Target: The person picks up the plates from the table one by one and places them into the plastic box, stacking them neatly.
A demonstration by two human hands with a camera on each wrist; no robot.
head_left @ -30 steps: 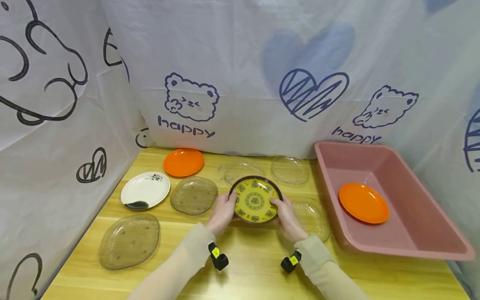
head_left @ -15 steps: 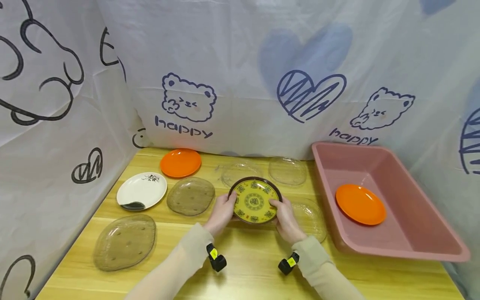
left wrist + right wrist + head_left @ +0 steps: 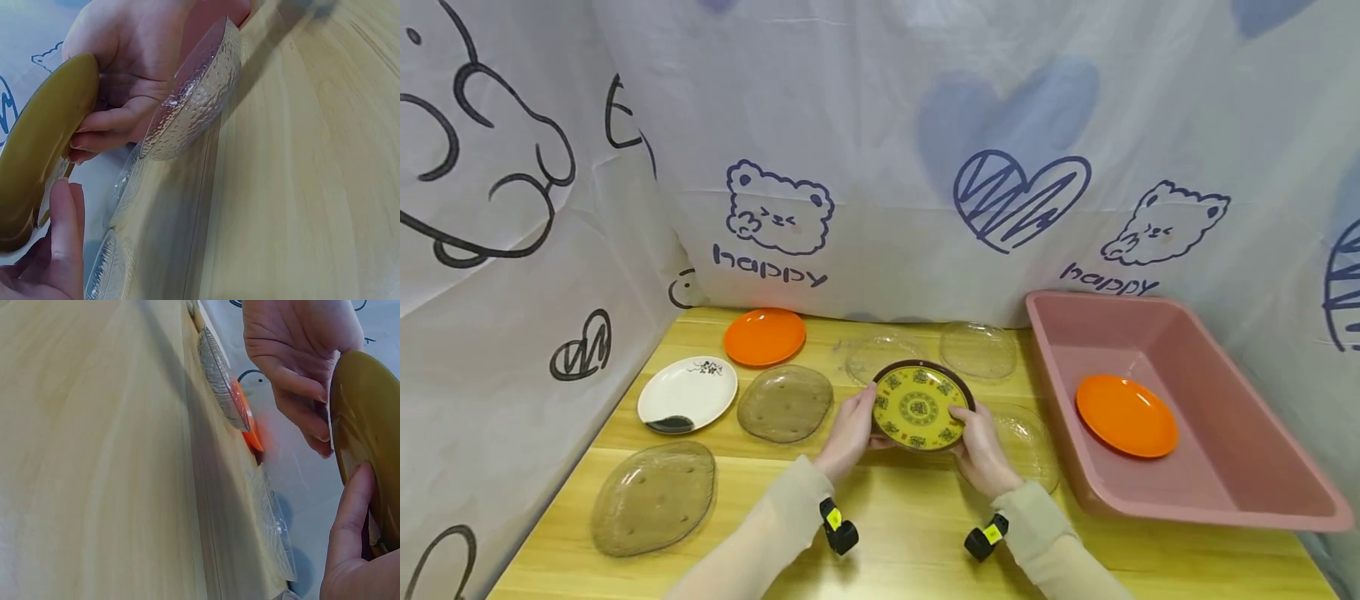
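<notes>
A yellow plate (image 3: 919, 408) with a dark brown rim and a printed pattern is held up over the table, its face tilted to the head camera. My left hand (image 3: 852, 429) grips its left edge, the thumb near the rim. On the opposite side my right hand (image 3: 981, 446) pinches it, thumb on the patterned face and fingers underneath. Both wrist views show the plate's plain glossy underside (image 3: 47, 137), with fingers of both hands touching or close to it. Behind and beside the plate lie clear textured glass plates (image 3: 977, 350), one partly hidden by my right hand.
A pink tub (image 3: 1075, 450) stands at the right with an orange plate (image 3: 1126, 415) inside. On the left of the wooden table (image 3: 910, 533) lie another orange plate (image 3: 765, 337), a white plate (image 3: 688, 393) and two smoky brown glass plates (image 3: 655, 500). A printed cloth hangs behind.
The yellow plate has moved slightly to the right in the head view and turned a little. My left thumb has slid from its face toward the rim. The other plates stay put.
</notes>
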